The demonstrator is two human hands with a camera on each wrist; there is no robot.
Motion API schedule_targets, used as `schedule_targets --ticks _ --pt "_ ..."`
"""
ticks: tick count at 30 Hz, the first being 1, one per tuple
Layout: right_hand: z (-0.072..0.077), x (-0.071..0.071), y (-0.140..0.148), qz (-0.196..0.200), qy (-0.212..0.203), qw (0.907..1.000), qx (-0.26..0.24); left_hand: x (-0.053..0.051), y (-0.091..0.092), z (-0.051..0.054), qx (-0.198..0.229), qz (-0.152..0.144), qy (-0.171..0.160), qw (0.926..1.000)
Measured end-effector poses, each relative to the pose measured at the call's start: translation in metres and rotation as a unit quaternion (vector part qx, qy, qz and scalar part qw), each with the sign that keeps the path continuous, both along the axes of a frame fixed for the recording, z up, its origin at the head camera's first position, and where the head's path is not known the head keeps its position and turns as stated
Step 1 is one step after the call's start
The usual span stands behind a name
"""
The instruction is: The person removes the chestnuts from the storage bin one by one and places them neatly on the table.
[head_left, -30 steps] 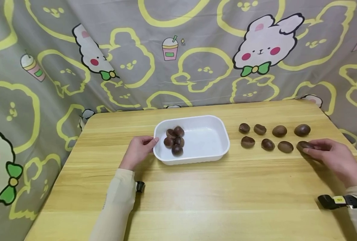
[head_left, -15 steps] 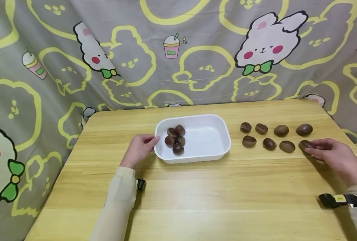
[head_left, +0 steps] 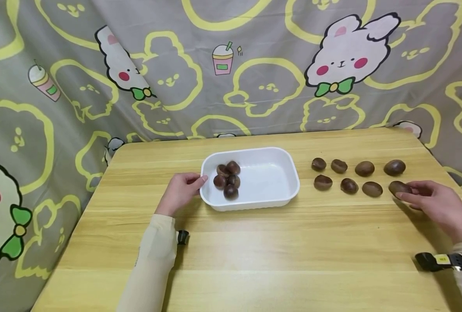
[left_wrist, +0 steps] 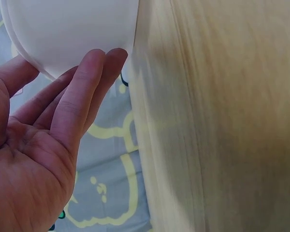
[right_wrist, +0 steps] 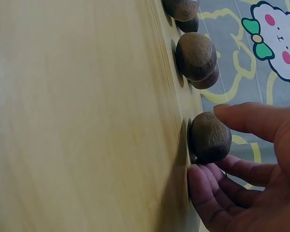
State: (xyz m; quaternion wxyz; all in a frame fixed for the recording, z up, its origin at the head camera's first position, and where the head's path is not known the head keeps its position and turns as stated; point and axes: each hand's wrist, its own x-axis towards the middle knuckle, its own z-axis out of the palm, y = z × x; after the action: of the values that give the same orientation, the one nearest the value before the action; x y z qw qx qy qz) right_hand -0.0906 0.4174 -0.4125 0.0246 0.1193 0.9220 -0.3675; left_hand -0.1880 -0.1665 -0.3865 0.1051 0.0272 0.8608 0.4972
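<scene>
A white tray (head_left: 269,182) stands mid-table with several brown chestnuts (head_left: 231,191) heaped at its left end. The left hand (head_left: 180,193) pinches the tray's left rim, thumb on top; in the left wrist view, that hand (left_wrist: 53,121) has its fingers against the outside of the tray (left_wrist: 72,29). At the right end of the front row, the right hand (head_left: 439,206) has thumb and fingers around a chestnut (head_left: 399,188). The right wrist view shows this chestnut (right_wrist: 210,137) low on the table between the thumb and fingers of the right hand (right_wrist: 256,169).
Right of the tray, more chestnuts lie in two rows, a back row (head_left: 364,168) and a front row (head_left: 349,186). A patterned grey curtain (head_left: 266,86) hangs behind the wooden table (head_left: 254,251) and along its left side.
The right hand has shifted very slightly, and the chestnut at its fingertips shows more of itself and sits a little to the right. The left hand stays at the tray rim.
</scene>
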Motion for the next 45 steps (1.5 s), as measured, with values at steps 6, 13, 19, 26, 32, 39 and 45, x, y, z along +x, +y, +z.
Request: schedule_targets --ticks 6,13,19,26,32,39,45 --pt "-0.001 0.007 0.005 -0.019 0.004 0.9998 0.0 0.0 0.003 0.003 0.002 -0.002 -0.003 1.0" --pt "0.018 0.01 -0.012 -0.082 0.067 0.9944 -0.007 -0.003 0.008 0.001 0.004 -0.003 -0.006 1.0" --pt "0.042 -0.001 -0.055 -0.055 0.102 0.9904 -0.075 -0.003 0.006 0.002 -0.007 -0.004 0.003 1.0" --pt "0.06 -0.017 -0.102 0.038 0.124 0.9868 -0.098 -0.002 0.001 -0.001 0.003 0.001 0.003 1.0" --pt "0.067 -0.033 -0.14 0.107 0.105 0.9828 -0.108 0.0 -0.001 -0.003 0.009 0.003 0.006 0.9999" --pt "0.07 -0.049 -0.192 0.165 0.092 0.9722 -0.138 0.002 -0.002 -0.003 -0.001 0.005 0.001 1.0" --pt "0.061 -0.063 -0.235 0.231 0.095 0.9541 -0.165 0.001 -0.001 -0.002 0.001 0.007 0.001 1.0"
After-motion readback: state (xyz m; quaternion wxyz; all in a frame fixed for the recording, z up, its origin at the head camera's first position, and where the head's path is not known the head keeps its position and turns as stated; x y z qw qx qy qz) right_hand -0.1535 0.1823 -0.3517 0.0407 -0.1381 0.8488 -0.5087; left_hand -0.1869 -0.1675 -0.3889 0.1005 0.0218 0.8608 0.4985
